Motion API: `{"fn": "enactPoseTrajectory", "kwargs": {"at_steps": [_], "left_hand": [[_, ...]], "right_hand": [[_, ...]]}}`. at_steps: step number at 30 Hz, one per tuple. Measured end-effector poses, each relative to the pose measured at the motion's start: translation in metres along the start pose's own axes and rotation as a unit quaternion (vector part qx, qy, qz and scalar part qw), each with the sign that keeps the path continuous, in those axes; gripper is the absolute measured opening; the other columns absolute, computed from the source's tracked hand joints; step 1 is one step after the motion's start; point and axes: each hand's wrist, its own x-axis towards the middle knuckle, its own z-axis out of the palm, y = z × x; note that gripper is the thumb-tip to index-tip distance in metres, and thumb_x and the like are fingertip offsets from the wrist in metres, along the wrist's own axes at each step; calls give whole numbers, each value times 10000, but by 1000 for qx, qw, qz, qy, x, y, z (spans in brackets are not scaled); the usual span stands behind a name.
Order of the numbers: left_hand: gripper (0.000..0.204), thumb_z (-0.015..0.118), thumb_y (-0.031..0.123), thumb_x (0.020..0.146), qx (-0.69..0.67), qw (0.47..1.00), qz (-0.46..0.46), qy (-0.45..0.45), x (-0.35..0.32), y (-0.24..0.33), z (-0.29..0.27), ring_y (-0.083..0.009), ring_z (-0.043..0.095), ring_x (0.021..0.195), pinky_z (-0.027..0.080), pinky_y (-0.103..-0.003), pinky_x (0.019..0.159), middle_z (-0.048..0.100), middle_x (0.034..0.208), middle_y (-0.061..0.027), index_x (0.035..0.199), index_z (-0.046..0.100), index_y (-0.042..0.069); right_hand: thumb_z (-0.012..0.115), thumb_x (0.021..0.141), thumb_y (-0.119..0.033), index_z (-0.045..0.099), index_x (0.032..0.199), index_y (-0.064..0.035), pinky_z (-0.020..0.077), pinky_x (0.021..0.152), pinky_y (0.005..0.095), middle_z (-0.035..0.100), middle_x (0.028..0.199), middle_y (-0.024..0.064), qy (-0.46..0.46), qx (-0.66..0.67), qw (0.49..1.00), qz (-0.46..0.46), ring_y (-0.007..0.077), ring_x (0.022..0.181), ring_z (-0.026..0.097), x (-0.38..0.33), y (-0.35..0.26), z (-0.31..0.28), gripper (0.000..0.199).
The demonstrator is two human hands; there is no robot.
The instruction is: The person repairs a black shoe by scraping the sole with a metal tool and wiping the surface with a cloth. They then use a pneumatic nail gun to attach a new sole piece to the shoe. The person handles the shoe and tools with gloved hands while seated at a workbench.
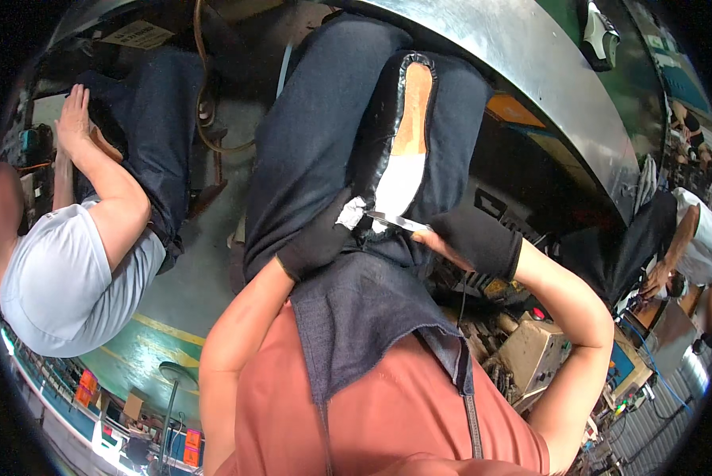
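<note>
You're mid-cut, trimming the denim panel's opening.
Your left hand (318, 238) grips the denim (332, 135) draped over the form; right hand (471, 238) fingers closed around scissors (395, 220) at the white lining (399, 182). Next calls for steady tension.

Black gloves, seemingly rust-red shirt, denim apron

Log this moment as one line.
left hand: gloved, holding dark denim garment | right hand: gloved, holding blade on white pocket lining

left hand (318, 242) gloved, right hand (475, 238) gloved, fingers curled
</note>
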Motion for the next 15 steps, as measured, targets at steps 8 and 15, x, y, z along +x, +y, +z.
{"fn": "enactPoseTrajectory", "kwargs": {"at_steps": [8, 15], "left_hand": [[504, 618, 300, 879, -38, 997, 65, 19, -3, 27, 5, -205, 487, 1138, 368, -332, 1014, 548, 1174, -138, 1252, 453, 3], [643, 780, 367, 752, 126, 982, 48, 135, 3, 35, 13, -275, 596, 977, 469, -391, 861, 605, 1053, -177, 1186, 469, 8]], "right_hand": [[618, 861, -376, 522, 764, -60, 472, 539, 387, 545, 722, 120, 233, -256, 932, -109, 307, 644, 586, 16, 41, 29, 343], [623, 866, -346, 534, 773, -52, 468, 548, 385, 551, 719, 127, 252, -218, 930, -156, 313, 635, 577, 24, 44, 32, 321]]}}
